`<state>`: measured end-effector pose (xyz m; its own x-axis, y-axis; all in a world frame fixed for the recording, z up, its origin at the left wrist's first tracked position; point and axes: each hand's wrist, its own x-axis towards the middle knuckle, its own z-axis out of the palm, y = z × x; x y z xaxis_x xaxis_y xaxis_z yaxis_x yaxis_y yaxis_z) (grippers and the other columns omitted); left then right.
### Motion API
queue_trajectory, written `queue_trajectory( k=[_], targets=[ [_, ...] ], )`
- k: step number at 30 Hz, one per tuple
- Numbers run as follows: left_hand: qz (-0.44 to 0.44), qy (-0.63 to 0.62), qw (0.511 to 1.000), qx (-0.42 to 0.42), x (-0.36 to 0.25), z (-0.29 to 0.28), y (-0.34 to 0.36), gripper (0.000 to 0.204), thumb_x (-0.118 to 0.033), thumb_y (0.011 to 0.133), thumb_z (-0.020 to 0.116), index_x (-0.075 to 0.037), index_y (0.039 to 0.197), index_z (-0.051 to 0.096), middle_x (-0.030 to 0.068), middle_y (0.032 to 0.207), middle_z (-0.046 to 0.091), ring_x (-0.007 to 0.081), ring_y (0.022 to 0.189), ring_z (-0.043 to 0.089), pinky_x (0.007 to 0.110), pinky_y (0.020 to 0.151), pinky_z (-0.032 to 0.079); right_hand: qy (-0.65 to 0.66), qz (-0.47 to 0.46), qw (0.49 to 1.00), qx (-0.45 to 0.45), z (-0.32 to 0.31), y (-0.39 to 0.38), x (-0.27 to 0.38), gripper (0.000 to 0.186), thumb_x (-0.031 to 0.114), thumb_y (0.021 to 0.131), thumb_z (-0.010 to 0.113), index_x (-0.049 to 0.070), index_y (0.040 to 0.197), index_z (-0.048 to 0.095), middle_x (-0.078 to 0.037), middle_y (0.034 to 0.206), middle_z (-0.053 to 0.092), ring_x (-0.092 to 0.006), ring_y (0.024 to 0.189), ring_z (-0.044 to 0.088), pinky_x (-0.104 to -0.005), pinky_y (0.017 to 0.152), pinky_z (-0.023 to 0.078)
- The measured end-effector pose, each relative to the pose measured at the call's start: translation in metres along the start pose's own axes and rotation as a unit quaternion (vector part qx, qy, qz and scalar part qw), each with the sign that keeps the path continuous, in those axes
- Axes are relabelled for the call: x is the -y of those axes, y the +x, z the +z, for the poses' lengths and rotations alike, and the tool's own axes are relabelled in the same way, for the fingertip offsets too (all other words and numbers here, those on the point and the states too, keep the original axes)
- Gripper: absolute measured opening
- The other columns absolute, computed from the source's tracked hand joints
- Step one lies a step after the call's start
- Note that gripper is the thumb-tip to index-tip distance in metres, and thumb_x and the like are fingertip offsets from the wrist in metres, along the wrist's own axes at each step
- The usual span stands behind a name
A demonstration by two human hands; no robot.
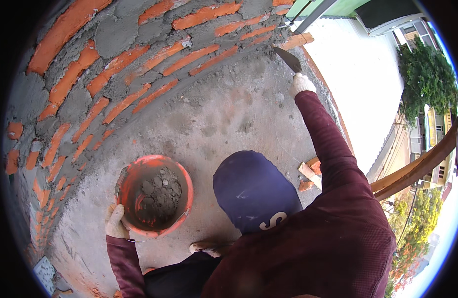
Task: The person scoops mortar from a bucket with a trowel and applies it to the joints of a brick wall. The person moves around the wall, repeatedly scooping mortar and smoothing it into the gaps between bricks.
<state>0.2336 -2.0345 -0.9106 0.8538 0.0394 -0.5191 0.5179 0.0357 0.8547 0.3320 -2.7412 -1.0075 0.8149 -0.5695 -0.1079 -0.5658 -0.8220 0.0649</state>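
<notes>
At the left, my left hand point(117, 222) in a pale glove grips the rim of an orange-red bucket point(191, 185). Its fingers wrap over the edge. Grey mortar point(162, 193) lies inside, lumpy and partly smeared on the wall. My right hand point(302, 84), gloved as well, is stretched out far to the upper right and closed around the handle of a trowel point(288, 58). The dark pointed blade is directed up and left, just above the concrete floor point(229, 119), close to the foot of the brick wall point(164, 59).
The wall of orange bricks and grey mortar curves along the left and top. A wooden piece point(297, 40) lies beyond the blade. Broken brick point(311, 171) sits under my right arm. Navy cloth point(254, 191) bulges in front of me. A wooden pole point(417, 164) crosses at right, with buildings below.
</notes>
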Motion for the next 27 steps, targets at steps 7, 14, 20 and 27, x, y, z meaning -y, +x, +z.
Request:
queue_trajectory(
  k=[7,14,20,27],
  targets=[
    [-0.005,0.036,0.999,0.011,0.004,-0.009,-0.004,0.030,-0.030,0.089,0.070,-0.002,0.094,0.057,0.0023,0.059,0.057,0.0113,0.042,0.047,0.024,0.041,0.036,-0.016,-0.064,0.988,0.136,0.013,-0.022,0.072,0.035,0.020,0.088,0.062,-0.004,0.114,0.064,-0.025,0.108,0.071,-0.0381,0.105,0.069,-0.0444,0.088,0.056],
    [-0.006,0.018,1.000,-0.011,0.002,-0.004,-0.014,0.030,-0.029,0.088,0.071,-0.003,0.095,0.057,0.0033,0.064,0.059,0.0121,0.043,0.050,0.024,0.041,0.037,0.130,-0.153,0.972,0.124,0.005,-0.117,0.118,0.039,0.012,0.084,0.058,-0.006,0.119,0.057,-0.032,0.107,0.067,-0.0432,0.108,0.066,-0.0452,0.092,0.054],
    [-0.022,0.027,0.999,-0.001,0.006,-0.011,-0.035,0.031,-0.030,0.088,0.072,-0.004,0.095,0.057,0.0030,0.065,0.060,0.0116,0.046,0.052,0.023,0.042,0.040,0.080,0.026,0.994,0.064,0.018,-0.006,0.060,0.030,0.022,0.091,0.063,0.001,0.112,0.068,-0.020,0.113,0.071,-0.0365,0.105,0.070,-0.0417,0.089,0.057],
    [-0.012,0.033,0.999,-0.008,0.005,-0.019,-0.032,0.028,-0.028,0.090,0.071,-0.005,0.094,0.056,0.0025,0.066,0.059,0.0116,0.047,0.053,0.023,0.042,0.040,0.055,-0.073,0.990,0.104,0.011,-0.045,0.073,0.033,0.015,0.086,0.059,-0.002,0.114,0.066,-0.026,0.110,0.070,-0.0373,0.109,0.068,-0.0443,0.091,0.054]
  ],
)
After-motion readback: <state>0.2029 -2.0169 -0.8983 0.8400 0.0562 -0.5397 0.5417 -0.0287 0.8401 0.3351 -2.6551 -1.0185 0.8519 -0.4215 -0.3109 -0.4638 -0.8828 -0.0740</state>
